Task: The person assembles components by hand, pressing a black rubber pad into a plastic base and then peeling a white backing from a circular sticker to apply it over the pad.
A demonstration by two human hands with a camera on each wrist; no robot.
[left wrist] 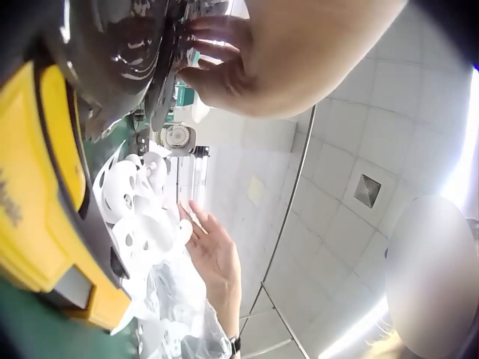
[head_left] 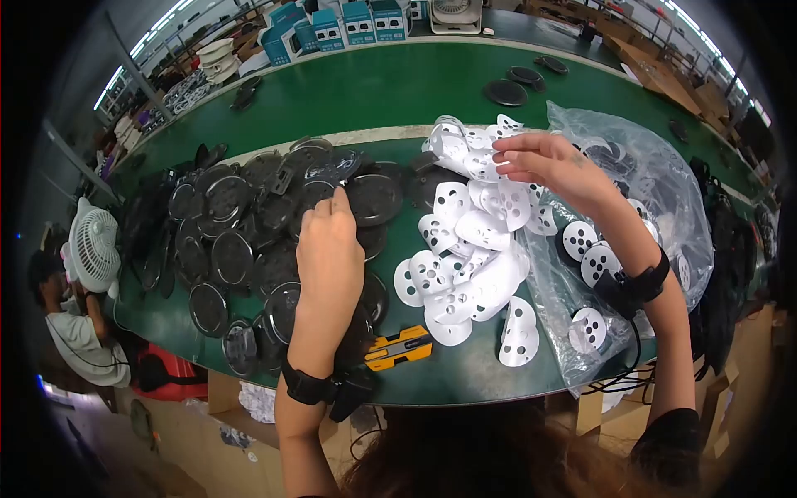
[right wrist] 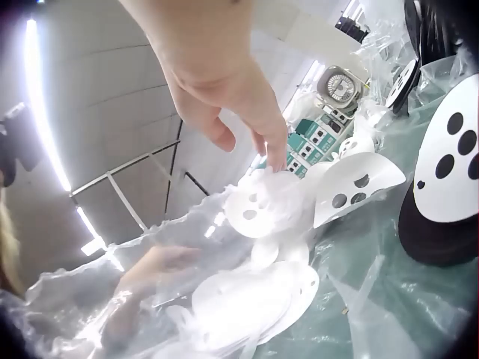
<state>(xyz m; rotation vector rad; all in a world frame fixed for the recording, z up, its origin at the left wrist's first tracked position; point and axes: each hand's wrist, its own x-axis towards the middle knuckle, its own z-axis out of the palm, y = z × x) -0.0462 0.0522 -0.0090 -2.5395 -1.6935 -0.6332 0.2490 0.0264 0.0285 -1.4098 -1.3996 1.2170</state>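
Note:
My left hand (head_left: 330, 253) reaches over a heap of round black plastic discs (head_left: 228, 199), its fingertips right at the discs near the heap's right side. In the left wrist view, thumb and fingers meet a black disc's edge (left wrist: 159, 97); I cannot tell whether they pinch it. My right hand (head_left: 552, 166) hovers at the far right of a pile of white perforated sheets (head_left: 465, 286), thin and curved with round holes. Its fingers are extended and apart. Through the right wrist view, fingertips hang close over a white sheet (right wrist: 258, 206), with nothing held.
A yellow-and-black utility knife (head_left: 398, 348) lies at the near edge. Clear plastic bag (head_left: 556, 324) covers the right side, with black discs bearing white sheets (head_left: 599, 264) on it. A green conveyor (head_left: 357, 95), teal boxes (head_left: 359, 23) and a fan (head_left: 94, 241) surround the work. Another person (head_left: 79, 332) sits left.

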